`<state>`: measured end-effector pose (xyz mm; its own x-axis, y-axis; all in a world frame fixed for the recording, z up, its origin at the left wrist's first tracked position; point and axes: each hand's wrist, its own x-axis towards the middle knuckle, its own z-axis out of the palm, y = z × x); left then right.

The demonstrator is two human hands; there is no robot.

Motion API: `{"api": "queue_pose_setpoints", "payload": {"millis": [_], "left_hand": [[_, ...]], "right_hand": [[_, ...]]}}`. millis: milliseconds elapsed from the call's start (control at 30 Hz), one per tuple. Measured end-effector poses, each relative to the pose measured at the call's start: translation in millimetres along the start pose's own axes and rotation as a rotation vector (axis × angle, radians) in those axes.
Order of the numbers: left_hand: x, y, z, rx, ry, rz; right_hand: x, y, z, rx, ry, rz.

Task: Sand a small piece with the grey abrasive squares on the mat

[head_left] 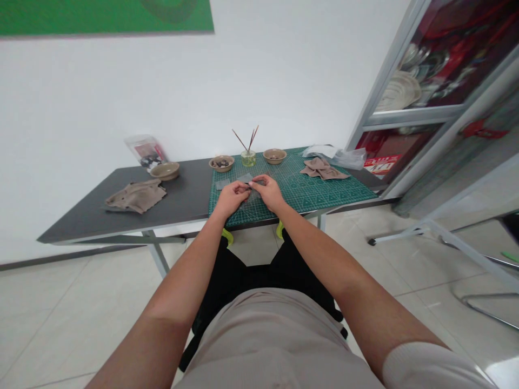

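Note:
My left hand (233, 199) and my right hand (267, 193) meet over the green cutting mat (300, 192). Their fingertips pinch together around something small and dark, too small and covered to name. Just behind the fingers, a greyish, see-through flat piece (245, 178) lies on the mat, partly hidden by the hands. Beyond it stand a tan bowl (221, 163) with dark small pieces inside, a glass jar (248, 158) holding several thin sticks, and a second tan bowl (274, 156) with a little something at its bottom.
On the dark table (182, 200), a brown cloth (135, 195), another bowl (165, 171) and a clear printed bag (146, 151) sit at the left. A second brown cloth (323, 168) and a plastic bag (340, 155) lie at the right. A glass-fronted cabinet (405, 118) stands beyond.

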<state>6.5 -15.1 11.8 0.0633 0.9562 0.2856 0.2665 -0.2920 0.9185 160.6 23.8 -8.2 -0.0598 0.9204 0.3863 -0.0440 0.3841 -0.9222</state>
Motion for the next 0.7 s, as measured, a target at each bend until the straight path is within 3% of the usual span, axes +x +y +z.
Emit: {"api": "queue_pose_setpoints", "payload": {"millis": [700], "left_hand": [[-1.9,2.8,-0.8,-0.006,0.027,-0.008]], "right_hand": [[1.4,0.8,-1.1,-0.050,-0.128,-0.044]]}}
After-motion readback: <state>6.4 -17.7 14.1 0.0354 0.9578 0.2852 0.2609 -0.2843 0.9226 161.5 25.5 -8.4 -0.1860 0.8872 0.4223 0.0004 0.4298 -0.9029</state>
